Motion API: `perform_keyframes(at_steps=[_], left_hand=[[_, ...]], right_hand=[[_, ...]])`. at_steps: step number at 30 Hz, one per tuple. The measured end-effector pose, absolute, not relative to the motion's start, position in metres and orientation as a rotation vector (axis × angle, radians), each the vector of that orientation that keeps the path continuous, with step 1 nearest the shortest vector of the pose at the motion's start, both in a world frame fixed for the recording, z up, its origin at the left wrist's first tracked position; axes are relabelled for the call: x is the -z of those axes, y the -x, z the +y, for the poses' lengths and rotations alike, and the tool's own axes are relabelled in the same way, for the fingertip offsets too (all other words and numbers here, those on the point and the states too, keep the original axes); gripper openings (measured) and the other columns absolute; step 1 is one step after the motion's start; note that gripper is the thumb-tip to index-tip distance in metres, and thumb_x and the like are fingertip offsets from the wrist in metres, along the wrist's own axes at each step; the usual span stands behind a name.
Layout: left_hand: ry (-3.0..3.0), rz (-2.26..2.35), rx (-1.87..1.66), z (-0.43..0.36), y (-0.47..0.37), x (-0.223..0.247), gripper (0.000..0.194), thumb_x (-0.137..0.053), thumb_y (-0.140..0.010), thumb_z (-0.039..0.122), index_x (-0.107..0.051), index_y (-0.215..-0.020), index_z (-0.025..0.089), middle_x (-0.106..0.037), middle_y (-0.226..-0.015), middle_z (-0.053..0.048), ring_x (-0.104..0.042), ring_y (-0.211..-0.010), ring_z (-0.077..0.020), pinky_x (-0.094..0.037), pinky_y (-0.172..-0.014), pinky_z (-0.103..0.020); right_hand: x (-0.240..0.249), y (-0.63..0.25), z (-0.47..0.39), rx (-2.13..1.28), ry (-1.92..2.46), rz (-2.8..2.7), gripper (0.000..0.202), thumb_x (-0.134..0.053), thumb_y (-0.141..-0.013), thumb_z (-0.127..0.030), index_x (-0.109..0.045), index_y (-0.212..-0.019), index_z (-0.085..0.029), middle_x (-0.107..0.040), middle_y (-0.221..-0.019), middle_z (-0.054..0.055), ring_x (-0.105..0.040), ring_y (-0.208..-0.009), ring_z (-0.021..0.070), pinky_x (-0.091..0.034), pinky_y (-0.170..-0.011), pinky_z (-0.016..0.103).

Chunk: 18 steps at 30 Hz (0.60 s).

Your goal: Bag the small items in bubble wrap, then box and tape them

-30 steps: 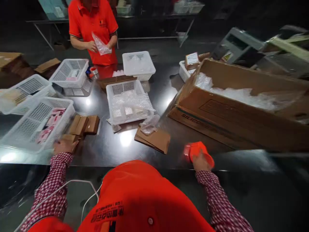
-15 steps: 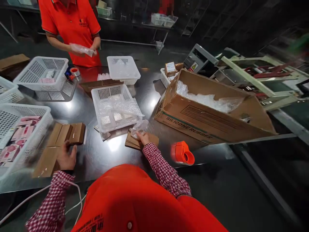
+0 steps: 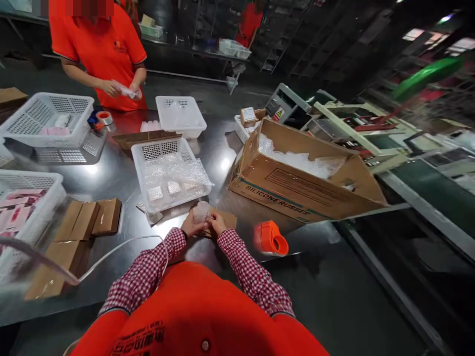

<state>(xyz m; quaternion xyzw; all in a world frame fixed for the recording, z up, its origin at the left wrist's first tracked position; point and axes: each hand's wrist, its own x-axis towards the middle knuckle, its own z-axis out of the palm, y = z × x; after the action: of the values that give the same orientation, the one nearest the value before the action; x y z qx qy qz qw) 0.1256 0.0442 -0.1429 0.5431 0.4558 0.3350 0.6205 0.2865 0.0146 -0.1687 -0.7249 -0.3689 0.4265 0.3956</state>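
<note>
A small bubble-wrapped piece (image 3: 201,211) is held between both my hands, just in front of the middle white basket (image 3: 150,205). My left hand (image 3: 191,225) grips its left side, and my right hand (image 3: 217,222) pinches its right side. Beneath them lie flat brown cardboard pieces (image 3: 230,220), partly covered by my hands. More bubble-wrapped items (image 3: 173,187) fill the middle basket. Folded brown boxes (image 3: 79,220) rest on the table to the left.
A large carton (image 3: 289,193) of bubble wrap stands at the right, with an orange tape dispenser (image 3: 270,238) before it. Pink boxes fill a left basket (image 3: 55,180). A cable crosses the left side. Across the table, a person (image 3: 107,54) handles clear wrap.
My left hand has moved right from the brown boxes to the bubble-wrapped piece and now holds it with my right hand. The view has shifted, and the cable now lies higher across the table.
</note>
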Motion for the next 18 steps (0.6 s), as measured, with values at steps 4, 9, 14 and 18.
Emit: perform_keyframes(at_steps=[4,9,14,18], left_hand=[[-1.114,0.995,-0.751,0.042,-0.139,0.147,0.036,-0.062,-0.079,0.037,-0.06,-0.105,0.013,-0.067,-0.106,-0.011,-0.064,-0.096,-0.0221,-0.047,-0.09,-0.046],[-1.035,0.89,-0.735,0.03,-0.123,0.119,0.044,-0.061,-0.076,0.048,-0.064,-0.101,0.013,-0.07,-0.098,-0.013,-0.066,-0.089,-0.0256,-0.051,-0.083,-0.042],[-1.025,0.923,-0.824,0.028,-0.115,0.084,0.046,-0.05,-0.081,0.056,-0.054,-0.108,0.018,-0.063,-0.081,-0.003,-0.063,-0.073,-0.0178,-0.052,-0.071,-0.034],[-1.034,0.982,-0.861,0.039,-0.106,0.079,0.044,-0.053,-0.079,0.056,-0.05,-0.103,0.02,-0.052,-0.071,0.004,-0.058,-0.064,-0.0135,-0.05,-0.066,-0.03]], right_hand=[[0.161,-0.288,-0.005,-1.136,1.726,-0.786,0.034,-0.06,-0.066,-0.035,-0.06,-0.093,-0.015,-0.064,-0.08,0.004,-0.059,-0.07,0.016,-0.05,-0.069,0.031],[0.125,-0.281,-0.02,-1.227,1.513,-0.85,0.067,-0.068,-0.066,-0.042,-0.046,-0.127,-0.024,-0.061,-0.11,0.006,-0.06,-0.083,0.0174,-0.05,-0.074,0.033],[0.06,-0.298,0.043,-0.99,1.479,-1.232,0.044,-0.069,-0.066,-0.043,-0.06,-0.102,-0.018,-0.063,-0.1,0.005,-0.057,-0.09,0.0189,-0.045,-0.083,0.034],[0.029,-0.31,0.118,-0.878,1.565,-1.32,0.026,-0.064,-0.07,-0.038,-0.061,-0.082,-0.015,-0.062,-0.076,0.0,-0.054,-0.071,0.0137,-0.045,-0.073,0.029]])
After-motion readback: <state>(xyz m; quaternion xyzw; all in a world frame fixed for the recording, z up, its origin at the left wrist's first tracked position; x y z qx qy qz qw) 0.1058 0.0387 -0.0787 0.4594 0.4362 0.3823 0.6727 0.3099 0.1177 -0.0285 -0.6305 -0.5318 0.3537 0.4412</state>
